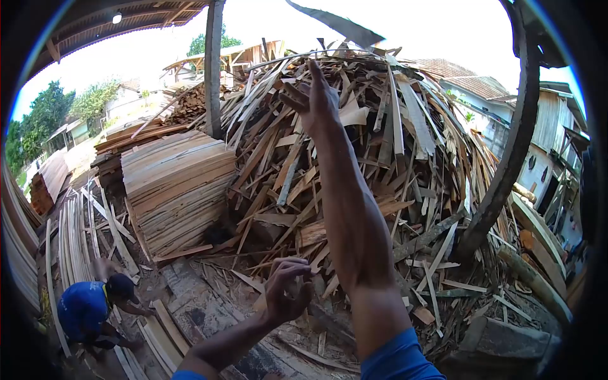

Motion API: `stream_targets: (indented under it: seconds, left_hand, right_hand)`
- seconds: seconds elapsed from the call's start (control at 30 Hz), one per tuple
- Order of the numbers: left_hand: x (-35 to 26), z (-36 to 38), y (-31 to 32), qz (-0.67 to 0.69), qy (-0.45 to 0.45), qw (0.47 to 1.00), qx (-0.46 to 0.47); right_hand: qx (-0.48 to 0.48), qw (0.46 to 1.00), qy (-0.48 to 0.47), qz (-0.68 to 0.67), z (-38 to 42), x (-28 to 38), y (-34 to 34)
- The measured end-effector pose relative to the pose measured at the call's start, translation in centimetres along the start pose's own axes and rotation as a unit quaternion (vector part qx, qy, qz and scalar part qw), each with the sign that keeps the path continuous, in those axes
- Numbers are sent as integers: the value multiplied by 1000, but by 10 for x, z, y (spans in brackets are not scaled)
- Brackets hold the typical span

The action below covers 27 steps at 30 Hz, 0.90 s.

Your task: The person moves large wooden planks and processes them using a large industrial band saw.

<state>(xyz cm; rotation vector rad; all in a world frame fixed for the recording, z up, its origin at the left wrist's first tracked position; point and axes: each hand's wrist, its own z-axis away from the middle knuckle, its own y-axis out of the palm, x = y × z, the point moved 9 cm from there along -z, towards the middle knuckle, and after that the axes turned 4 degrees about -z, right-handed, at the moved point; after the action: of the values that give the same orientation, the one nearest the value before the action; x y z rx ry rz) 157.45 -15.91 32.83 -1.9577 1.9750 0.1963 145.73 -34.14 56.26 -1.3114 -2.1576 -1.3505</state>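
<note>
My right arm is stretched up and forward, with my right hand (318, 101) open and its fingers spread in front of the big heap of scrap wood (405, 152). Above that hand, a dark flat piece of wood (339, 24) is in the air against the bright sky, apart from the fingers. Lower down, my left hand (288, 288) is raised in front of my body. Its fingers are loosely curled, with a gap to the thumb, and nothing shows in it. The foot of the heap lies behind it.
A neat stack of boards (177, 190) stands left of the heap. At lower left a person in a blue shirt (82, 310) bends over planks (166, 332). A post (213, 69) rises behind the stack; a leaning post (506, 171) stands at right. Offcuts litter the ground.
</note>
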Motion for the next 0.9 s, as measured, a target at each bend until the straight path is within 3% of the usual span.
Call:
stream_targets:
  seconds: [0.03,0.07,0.1,0.13,0.17,0.2,0.23,0.27,0.3,0.33,0.37,0.4,0.43,0.47,0.5,0.53,0.6,0.63,0.67,0.7,0.73,0.77,0.83,0.9]
  left_hand:
    - [29,43,4,56,-101,992,-51]
    - [61,82,37,59,-292,954,37]
    - [79,139,71,59,-471,870,131]
    - [88,196,106,87,-524,819,218]
    - [88,255,141,105,-507,799,305]
    - [79,315,169,120,-477,774,398]
    - [67,374,191,137,-432,746,488]
    - [46,432,203,151,-388,706,573]
    - [24,474,215,172,-332,665,647]
    - [-2,513,222,189,-279,619,709]
    - [-24,543,231,211,-231,580,752]
    - [-47,580,244,248,-179,558,772]
    - [-83,563,244,159,-233,460,842]
    - [-101,587,253,163,-202,434,863]
    - [-140,632,279,105,-116,385,909]
    - [-166,648,295,93,-85,336,933]
    - [-228,673,345,112,17,347,931]
    - [-265,678,372,118,-10,328,937]
    - [-320,664,402,146,35,359,921]
    - [-364,661,431,164,-1,372,914]
    - [-408,665,463,227,9,386,894]
    - [-452,658,492,267,-19,418,868]
    - [-534,646,537,302,-47,433,848]
    - [-609,640,567,313,-53,402,859]
  right_hand:
    - [48,998,30,27,-8,-20,37]
    - [119,989,7,83,13,-34,70]
    - [223,964,-42,142,50,-53,89]
    - [281,947,2,154,121,-56,89]
    - [365,904,74,208,177,-97,73]
    - [400,851,56,335,236,-127,34]
    - [401,837,169,332,304,-159,-24]
    - [341,814,274,381,375,-183,-103]
    - [229,792,307,475,452,-203,-199]
    - [54,781,406,470,533,-179,-277]
    - [-112,687,464,549,634,-154,-355]
    - [-143,643,476,583,708,-109,-382]
    - [-210,639,487,558,772,-66,-403]
    - [-271,636,495,526,832,-21,-410]
    - [-432,611,426,509,920,83,-400]
    - [-510,590,361,511,953,142,-391]
    - [-624,524,231,531,1055,200,-410]
    - [-636,513,232,527,1085,226,-402]
    - [-707,493,196,467,1119,257,-389]
    - [-769,470,159,402,1152,279,-377]
    - [-783,495,120,357,1181,287,-378]
    - [-786,490,124,356,1204,298,-378]
    - [-787,533,123,286,1246,307,-387]
    - [-788,535,144,269,1277,337,-384]
